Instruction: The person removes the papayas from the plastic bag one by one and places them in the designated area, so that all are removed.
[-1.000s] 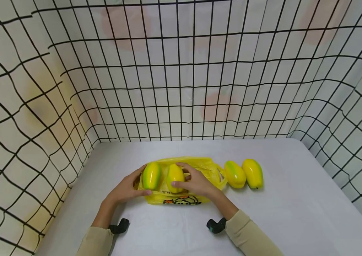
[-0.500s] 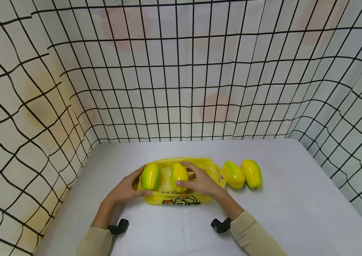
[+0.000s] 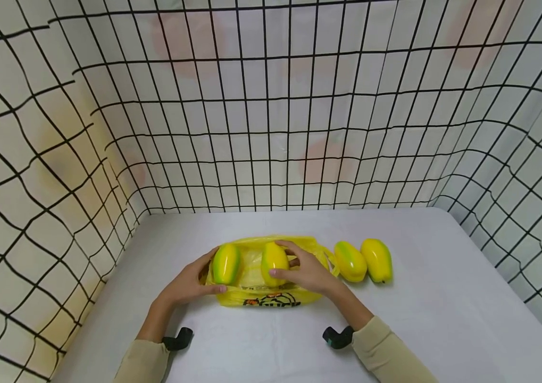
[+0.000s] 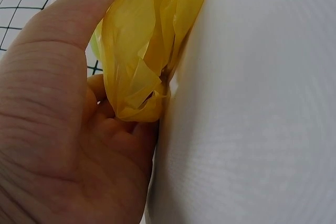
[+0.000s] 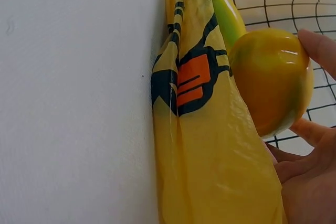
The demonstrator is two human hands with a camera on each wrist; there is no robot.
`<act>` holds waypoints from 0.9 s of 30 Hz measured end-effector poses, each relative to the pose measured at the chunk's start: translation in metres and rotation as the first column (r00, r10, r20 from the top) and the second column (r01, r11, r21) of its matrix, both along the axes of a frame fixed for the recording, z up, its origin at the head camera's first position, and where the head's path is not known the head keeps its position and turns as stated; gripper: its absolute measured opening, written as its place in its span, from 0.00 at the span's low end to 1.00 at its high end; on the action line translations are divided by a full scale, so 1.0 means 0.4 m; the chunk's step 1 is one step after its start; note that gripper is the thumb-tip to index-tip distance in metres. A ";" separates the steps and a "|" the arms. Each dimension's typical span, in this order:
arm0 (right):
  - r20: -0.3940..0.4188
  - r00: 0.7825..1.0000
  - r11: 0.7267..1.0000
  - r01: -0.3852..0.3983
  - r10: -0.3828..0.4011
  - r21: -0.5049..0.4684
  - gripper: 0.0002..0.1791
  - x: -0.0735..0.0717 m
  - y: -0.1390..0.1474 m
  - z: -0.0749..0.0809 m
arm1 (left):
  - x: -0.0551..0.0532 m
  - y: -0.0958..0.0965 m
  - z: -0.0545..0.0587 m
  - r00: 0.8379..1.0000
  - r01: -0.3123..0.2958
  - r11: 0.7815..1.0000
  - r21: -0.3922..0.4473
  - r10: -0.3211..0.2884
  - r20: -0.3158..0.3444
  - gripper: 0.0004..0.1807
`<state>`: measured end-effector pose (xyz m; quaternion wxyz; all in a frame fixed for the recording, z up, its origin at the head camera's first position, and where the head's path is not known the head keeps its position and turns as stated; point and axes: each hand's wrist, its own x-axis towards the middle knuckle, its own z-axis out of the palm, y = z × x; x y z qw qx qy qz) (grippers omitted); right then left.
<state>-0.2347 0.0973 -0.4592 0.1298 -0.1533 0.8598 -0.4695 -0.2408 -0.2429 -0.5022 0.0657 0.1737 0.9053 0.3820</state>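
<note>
A yellow plastic bag (image 3: pixel 251 298) with black and orange print lies on the table, and two shiny yellow-green mangoes rest on it. My left hand (image 3: pixel 189 279) holds the bag's left end beside the left mango (image 3: pixel 226 264); the thumb lies along the front edge. In the left wrist view, crumpled bag film (image 4: pixel 134 51) sits between the thumb and curled fingers. My right hand (image 3: pixel 306 268) grips the other mango (image 3: pixel 273 264) from its right side, thumb in front and fingers behind. That mango (image 5: pixel 270 82) stands above the bag's printed front in the right wrist view.
Two more mangoes, one (image 3: pixel 350 261) beside the bag's handles and one (image 3: pixel 376 260) farther right, lie side by side on the white table (image 3: pixel 443 319). Black grid netting (image 3: pixel 290 133) over white sheeting encloses the back and sides.
My right hand has shifted the gripped mango to the right over the bag, widening the gap to the left mango. My left hand stays in place.
</note>
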 end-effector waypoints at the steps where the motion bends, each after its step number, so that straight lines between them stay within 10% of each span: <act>1: -0.005 1.000 1.000 -0.001 0.001 0.002 0.45 0.001 0.003 0.002 | 0.000 0.000 0.000 1.000 -0.001 1.000 -0.003 0.001 -0.001 0.57; 27: -0.019 0.999 0.999 0.036 -0.036 -0.015 0.42 -0.007 0.125 0.026 | -0.004 0.003 0.000 1.000 0.010 1.000 -0.005 -0.010 -0.008 0.57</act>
